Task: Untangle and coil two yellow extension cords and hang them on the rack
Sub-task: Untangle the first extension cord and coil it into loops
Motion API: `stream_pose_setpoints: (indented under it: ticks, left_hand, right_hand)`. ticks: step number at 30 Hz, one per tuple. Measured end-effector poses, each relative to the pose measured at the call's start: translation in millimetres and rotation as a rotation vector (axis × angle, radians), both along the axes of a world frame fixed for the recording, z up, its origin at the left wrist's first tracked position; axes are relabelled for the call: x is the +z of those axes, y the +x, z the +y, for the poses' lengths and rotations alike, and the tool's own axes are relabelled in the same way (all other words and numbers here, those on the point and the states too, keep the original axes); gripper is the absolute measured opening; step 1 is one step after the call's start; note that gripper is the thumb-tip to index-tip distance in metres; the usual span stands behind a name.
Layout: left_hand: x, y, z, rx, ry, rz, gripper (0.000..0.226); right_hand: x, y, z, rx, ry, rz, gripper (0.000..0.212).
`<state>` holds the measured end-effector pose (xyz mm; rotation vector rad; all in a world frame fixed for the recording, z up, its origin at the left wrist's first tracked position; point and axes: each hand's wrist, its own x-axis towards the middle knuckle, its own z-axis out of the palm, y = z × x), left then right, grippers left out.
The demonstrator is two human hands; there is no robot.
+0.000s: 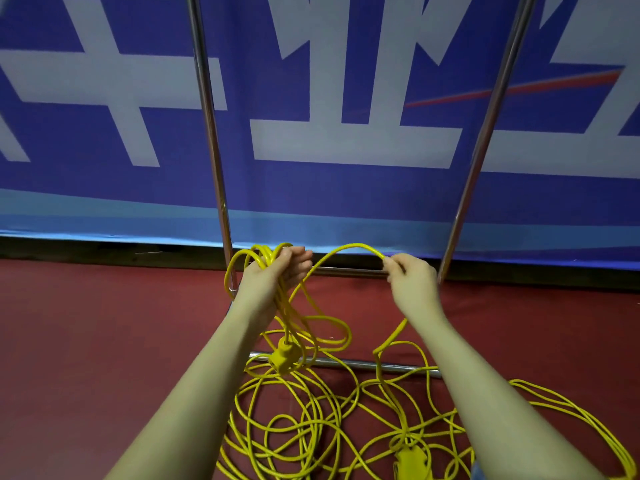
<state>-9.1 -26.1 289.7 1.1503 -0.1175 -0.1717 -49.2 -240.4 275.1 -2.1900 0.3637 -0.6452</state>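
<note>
My left hand point(277, 271) grips a bundle of several yellow cord loops point(256, 258), which hang down to a yellow socket block point(282, 356) dangling below it. From that bundle the cord arcs to the right to my right hand point(410, 275), which pinches the strand at its fingertips. A loose tangle of yellow cord point(311, 420) lies on the red floor under my arms. A second yellow plug block point(412, 460) sits in the tangle near the bottom edge. The metal rack point(211, 133) stands straight ahead, with its two uprights and low bars.
The rack's lower front bar point(349, 363) crosses the floor under the cords, and a rear bar point(346, 270) runs behind my hands. A blue and white banner point(346, 140) covers the wall behind. Red floor point(104, 341) spreads to both sides.
</note>
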Motion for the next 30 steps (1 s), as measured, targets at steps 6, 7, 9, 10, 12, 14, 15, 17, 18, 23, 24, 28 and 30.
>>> stream_pose_setpoints:
  ticks: [6,7,9,10,12,14,15,17,18,23,24,28,30]
  left_hand:
    - [1,0,7,0.035,0.011,-0.048,0.030]
    - [2,0,7,0.027,-0.005,-0.042,0.031]
    - [3,-2,6,0.016,-0.017,-0.034,0.032]
    - [3,-3,5,0.014,-0.013,-0.033,0.032]
    - [2,-3,4,0.015,-0.008,-0.035,0.031]
    - [1,-3,4,0.014,-0.014,-0.032,0.031]
    - [1,-2,4,0.012,-0.015,-0.029,0.031]
    - [2,-2,4,0.011,-0.009,-0.025,0.031]
    - [1,-1,4,0.013,-0.008,-0.024,0.031]
    - [2,1,2,0.043,-0.052,-0.022,0.031]
    - [2,1,1,0.052,-0.067,-0.023,0.031]
    - [4,0,-1,0.060,-0.109,-0.015,0.030]
    - [3,1,-1,0.096,-0.111,-0.017,0.028]
  right_hand:
    - [-23,6,-8,-0.071,0.147,0.182,0.036]
    - [-24,7,-6,-0.067,0.222,0.171,0.038]
    - [-23,7,-3,-0.064,0.334,0.132,0.039]
    - [-22,6,-3,-0.053,0.349,0.120,0.038]
    - [-19,3,-1,-0.004,0.325,0.113,0.030]
    - [-16,1,2,0.039,0.305,0.091,0.012]
    - [-15,0,3,0.049,0.290,0.063,0.011]
    - [-13,-2,6,0.042,0.237,-0.021,0.014]
    - [-11,-3,7,0.026,0.213,-0.077,0.014]
    - [-9,-8,0,-0.212,-0.068,-0.066,0.021]
    - [-7,-10,-1,-0.223,-0.074,-0.040,0.024]
    - [0,-13,5,-0.176,-0.216,0.200,0.029]
    - [3,-13,12,-0.154,-0.370,0.301,0.032]
